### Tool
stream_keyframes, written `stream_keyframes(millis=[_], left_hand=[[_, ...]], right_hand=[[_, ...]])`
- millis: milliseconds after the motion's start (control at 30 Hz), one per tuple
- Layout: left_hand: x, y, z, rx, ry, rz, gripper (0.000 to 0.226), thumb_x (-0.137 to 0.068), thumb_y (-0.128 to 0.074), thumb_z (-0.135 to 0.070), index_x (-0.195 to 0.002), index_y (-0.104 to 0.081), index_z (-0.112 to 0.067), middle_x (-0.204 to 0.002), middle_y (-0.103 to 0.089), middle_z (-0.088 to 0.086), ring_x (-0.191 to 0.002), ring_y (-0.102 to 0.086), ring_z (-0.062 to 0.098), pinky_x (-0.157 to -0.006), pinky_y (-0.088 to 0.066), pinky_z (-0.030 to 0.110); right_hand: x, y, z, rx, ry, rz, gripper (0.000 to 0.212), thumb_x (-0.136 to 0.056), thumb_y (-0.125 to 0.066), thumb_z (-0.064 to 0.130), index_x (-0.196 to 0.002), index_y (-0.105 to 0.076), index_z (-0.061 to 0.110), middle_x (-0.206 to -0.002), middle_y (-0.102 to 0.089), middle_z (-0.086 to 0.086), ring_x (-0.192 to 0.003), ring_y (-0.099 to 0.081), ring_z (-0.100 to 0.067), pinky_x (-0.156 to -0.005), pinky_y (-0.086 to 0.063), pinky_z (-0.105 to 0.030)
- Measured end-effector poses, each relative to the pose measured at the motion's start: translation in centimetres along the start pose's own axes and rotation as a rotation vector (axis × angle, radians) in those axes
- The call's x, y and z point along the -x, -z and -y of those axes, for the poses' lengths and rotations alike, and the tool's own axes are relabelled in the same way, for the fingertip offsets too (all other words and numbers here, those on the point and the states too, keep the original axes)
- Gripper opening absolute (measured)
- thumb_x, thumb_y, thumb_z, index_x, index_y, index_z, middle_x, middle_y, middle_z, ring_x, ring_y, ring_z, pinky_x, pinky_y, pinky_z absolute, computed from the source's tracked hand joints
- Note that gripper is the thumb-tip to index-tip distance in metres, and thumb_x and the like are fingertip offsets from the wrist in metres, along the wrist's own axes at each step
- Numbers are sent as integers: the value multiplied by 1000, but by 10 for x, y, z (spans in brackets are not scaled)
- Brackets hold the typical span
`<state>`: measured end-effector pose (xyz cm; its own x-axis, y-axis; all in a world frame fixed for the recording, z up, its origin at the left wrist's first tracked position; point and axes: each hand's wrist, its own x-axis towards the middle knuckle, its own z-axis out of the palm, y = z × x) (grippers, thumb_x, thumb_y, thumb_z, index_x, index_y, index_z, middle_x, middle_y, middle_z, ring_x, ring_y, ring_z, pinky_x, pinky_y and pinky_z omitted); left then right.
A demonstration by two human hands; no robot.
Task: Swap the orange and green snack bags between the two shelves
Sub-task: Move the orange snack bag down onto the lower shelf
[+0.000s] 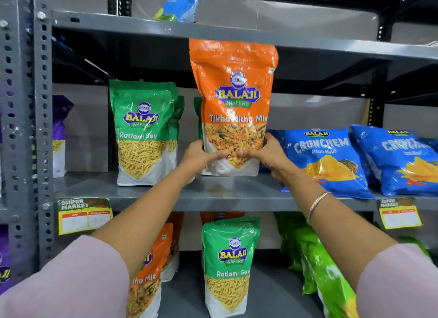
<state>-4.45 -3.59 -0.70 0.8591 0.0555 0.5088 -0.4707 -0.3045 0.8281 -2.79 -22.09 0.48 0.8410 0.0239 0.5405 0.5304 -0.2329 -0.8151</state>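
An orange Tikha Mitha Mix bag (233, 85) stands upright on the middle shelf (151, 195). My left hand (198, 157) grips its lower left side and my right hand (269, 152) grips its lower right. A green Ratlami Sev bag (142, 130) stands to its left on the same shelf, with more green bags behind it and behind the orange one. On the lower shelf (267, 291) stands another green Ratlami Sev bag (228, 263). Orange bags (151, 277) lean to its left, partly hidden by my left arm.
Blue Crunchem bags (324, 158) lie right of the orange bag on the middle shelf. Bright green bags (315, 263) fill the lower right. A purple bag (59, 132) stands at far left. The upper shelf edge (237, 36) sits just above the orange bag's top. Price tags hang below.
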Motion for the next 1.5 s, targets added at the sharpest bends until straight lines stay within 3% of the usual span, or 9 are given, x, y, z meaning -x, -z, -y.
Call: stream_keyframes(millis=[200,367,567,667,800,900,1067,1333,1500], left_hand=[[53,-27,-18,60,-15,4,58,-66,-80,-26,-118,-58,-9,-120,-66,11,-109,-62,26,-95,-51,44],[105,-59,-11,60,-3,52,56,-67,-80,-24,-117,-59,-10,-118,-67,8,-102,-62,19,-84,-50,29],[152,-102,33,-6,70,122,62,-60,-84,-28,-115,-59,-12,-113,-68,4,-102,-63,19,-87,-51,34],[172,-128,67,0,143,195,67,-58,-86,-24,-117,-56,-14,-117,-67,6,-106,-62,21,-90,-51,35],[192,-164,116,-39,247,284,73,-57,-86,-24,-122,-53,-15,-120,-66,6,-109,-62,23,-85,-47,28],[200,-190,150,-86,338,306,73,-59,-86,-25,-122,-52,-10,-122,-65,9,-112,-60,25,-79,-40,23],[192,-219,205,-111,445,317,77,-59,-86,-18,-126,-49,-5,-129,-61,14,-119,-56,28,-94,-44,30],[155,-245,260,-211,476,325,76,-59,-86,-22,-124,-50,-7,-125,-63,15,-115,-58,31,-94,-48,40],[144,-253,273,-265,459,297,76,-60,-85,-25,-125,-52,-7,-126,-63,14,-115,-59,30,-95,-48,39]], right_hand=[[60,38,13,-20,-19,5,77,-58,-83,9,-124,-44,4,-120,-61,-10,-108,-61,-24,-81,-53,-30],[115,61,-6,44,-21,-53,78,-57,-84,10,-124,-45,6,-116,-64,-8,-100,-64,-17,-89,-54,-34],[179,83,-63,88,-78,-103,85,-52,-87,11,-125,-45,10,-122,-62,-10,-110,-60,-20,-94,-50,-35],[208,89,-105,149,-142,-112,82,-52,-86,8,-123,-45,12,-118,-61,-8,-106,-58,-18,-90,-50,-26],[235,95,-167,198,-284,-45,84,-57,-85,12,-127,-39,14,-118,-57,-4,-109,-55,-19,-97,-47,-40],[239,95,-207,219,-359,16,87,-60,-83,10,-132,-34,14,-117,-55,-1,-109,-54,-17,-97,-46,-40],[225,86,-267,266,-435,83,91,-59,-83,12,-135,-32,9,-131,-56,-13,-116,-53,-22,-101,-44,-41],[189,75,-334,263,-538,73,90,-57,-84,10,-133,-36,8,-134,-54,-16,-125,-49,-29,-100,-41,-37],[173,73,-355,265,-545,69,88,-57,-84,8,-132,-38,7,-132,-56,-17,-125,-50,-32,-102,-42,-44]])
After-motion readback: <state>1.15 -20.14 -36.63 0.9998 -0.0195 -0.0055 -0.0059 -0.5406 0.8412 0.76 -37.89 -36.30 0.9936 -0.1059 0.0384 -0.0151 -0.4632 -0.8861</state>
